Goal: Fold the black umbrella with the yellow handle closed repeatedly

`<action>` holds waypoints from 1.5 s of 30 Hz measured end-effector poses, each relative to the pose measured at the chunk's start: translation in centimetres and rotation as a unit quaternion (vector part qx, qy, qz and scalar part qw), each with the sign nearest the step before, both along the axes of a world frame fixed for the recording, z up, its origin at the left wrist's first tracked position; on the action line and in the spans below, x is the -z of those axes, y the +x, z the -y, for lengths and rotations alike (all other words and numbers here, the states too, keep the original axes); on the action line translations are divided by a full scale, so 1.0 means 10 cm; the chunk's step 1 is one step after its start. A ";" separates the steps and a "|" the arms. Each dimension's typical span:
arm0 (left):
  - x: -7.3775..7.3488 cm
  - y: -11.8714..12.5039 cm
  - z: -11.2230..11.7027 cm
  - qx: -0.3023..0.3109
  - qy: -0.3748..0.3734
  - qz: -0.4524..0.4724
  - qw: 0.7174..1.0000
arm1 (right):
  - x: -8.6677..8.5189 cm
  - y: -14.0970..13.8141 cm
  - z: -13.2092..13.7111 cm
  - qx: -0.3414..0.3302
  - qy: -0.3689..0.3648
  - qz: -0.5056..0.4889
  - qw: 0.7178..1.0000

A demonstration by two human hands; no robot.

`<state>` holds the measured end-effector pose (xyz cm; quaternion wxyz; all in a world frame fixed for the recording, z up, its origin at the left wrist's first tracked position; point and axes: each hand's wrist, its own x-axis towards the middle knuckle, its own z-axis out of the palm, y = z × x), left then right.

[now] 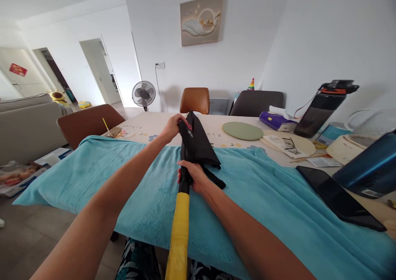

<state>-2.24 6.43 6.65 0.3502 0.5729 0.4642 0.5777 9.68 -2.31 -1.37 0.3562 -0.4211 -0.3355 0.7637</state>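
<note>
A black folded umbrella (198, 146) with a yellow handle (179, 234) lies lengthwise over a turquoise towel (262, 197) spread on the table. My left hand (173, 127) is closed around the umbrella's far end, near its tip. My right hand (193, 175) grips the umbrella near the base of the black canopy, just above the yellow handle. A black strap hangs loose to the right of my right hand.
A dark tablet (337, 197) and a blue container (371, 164) sit at the right. Behind them are a green round mat (243, 130), glasses on paper (289, 143), a purple tissue box (276, 120) and a dark bottle (321, 109). Chairs (194, 100) and a fan (144, 93) stand beyond.
</note>
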 end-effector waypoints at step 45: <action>0.70 0.31 1.60 -0.096 -0.012 -0.360 0.928 | 0.02 0.02 -0.07 0.043 -0.039 -0.034 0.998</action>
